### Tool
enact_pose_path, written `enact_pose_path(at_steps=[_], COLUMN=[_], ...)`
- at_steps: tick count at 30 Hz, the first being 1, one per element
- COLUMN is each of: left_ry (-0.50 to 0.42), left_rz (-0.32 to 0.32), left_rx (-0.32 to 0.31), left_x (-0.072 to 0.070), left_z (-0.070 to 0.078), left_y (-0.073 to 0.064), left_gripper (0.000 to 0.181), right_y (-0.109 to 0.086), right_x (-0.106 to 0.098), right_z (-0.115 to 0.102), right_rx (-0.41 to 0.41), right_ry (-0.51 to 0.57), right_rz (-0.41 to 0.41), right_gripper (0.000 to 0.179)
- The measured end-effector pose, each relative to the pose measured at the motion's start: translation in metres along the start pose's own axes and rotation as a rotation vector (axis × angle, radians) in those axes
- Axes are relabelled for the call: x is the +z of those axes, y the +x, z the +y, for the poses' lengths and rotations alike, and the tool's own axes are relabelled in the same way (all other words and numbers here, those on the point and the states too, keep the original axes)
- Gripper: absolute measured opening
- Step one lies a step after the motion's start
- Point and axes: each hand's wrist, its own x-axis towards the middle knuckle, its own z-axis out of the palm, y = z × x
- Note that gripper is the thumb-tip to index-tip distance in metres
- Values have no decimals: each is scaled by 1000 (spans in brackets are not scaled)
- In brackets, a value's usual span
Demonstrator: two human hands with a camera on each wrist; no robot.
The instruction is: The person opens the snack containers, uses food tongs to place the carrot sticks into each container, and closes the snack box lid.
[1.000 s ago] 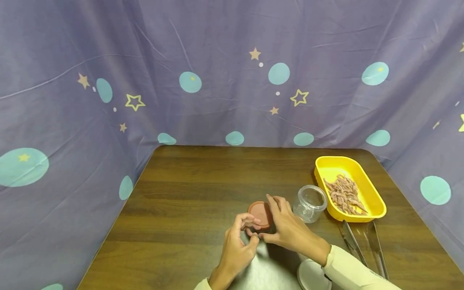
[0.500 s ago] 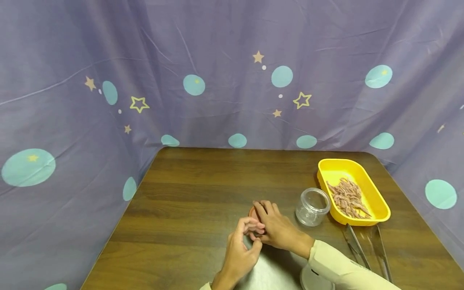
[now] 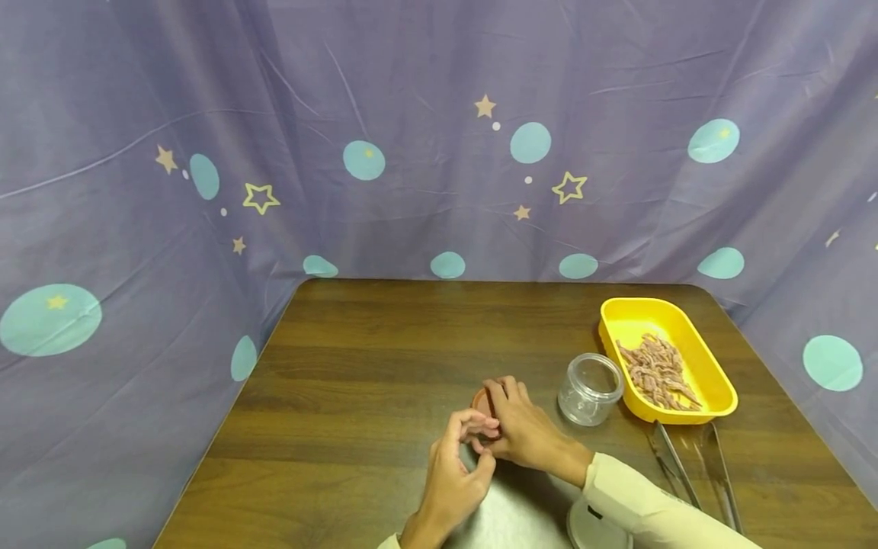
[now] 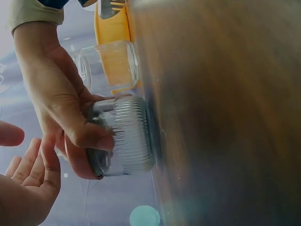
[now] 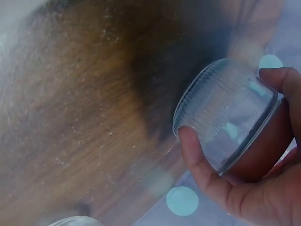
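Observation:
In the right wrist view my right hand (image 5: 254, 188) grips a ribbed clear glass jar (image 5: 221, 113), a fingertip pressed on its side and the palm over the reddish-brown lid (image 5: 263, 150) at its mouth. The jar stands upright on the table. From the head view, the right hand (image 3: 528, 435) covers most of the lid (image 3: 482, 402). Just left of the jar is my left hand (image 3: 456, 476), its fingers loosely bent with nothing between them. In the left wrist view, the left hand's fingers (image 4: 40, 169) are apart from the glass.
A second glass jar (image 3: 590, 389), without a lid, stands to the right. Beside it a yellow tray (image 3: 716, 381) holds brownish strips (image 3: 657, 370). Metal tongs (image 3: 675, 467) lie in front of the tray. A pale round lid (image 3: 593, 526) sits under the right sleeve (image 3: 641, 499).
My right hand has come down and leftward over the lid, hiding more of it, and has stayed there since half a second ago. The left hand stays beside the jar.

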Motion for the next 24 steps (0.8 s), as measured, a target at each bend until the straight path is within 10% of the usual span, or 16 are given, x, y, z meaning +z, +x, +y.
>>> enact_pose_path(at_steps=[10,18,24], left_ry=[138,286,467], left_rz=[53,-91,-101], left_rx=[111,63,-7], left_x=[9,17,20], left_z=[-29,-26,-21], left_y=[-10,-13,-14], left_gripper=[61,77,93], right_y=[-16,-36,-45], right_x=[-34,-53,-59], right_z=[-4,-16,-37], right_rx=[323,478,503], right_ry=[408,754,817], right_rz=[-31,-126,-85], right_gripper=[87,89,85])
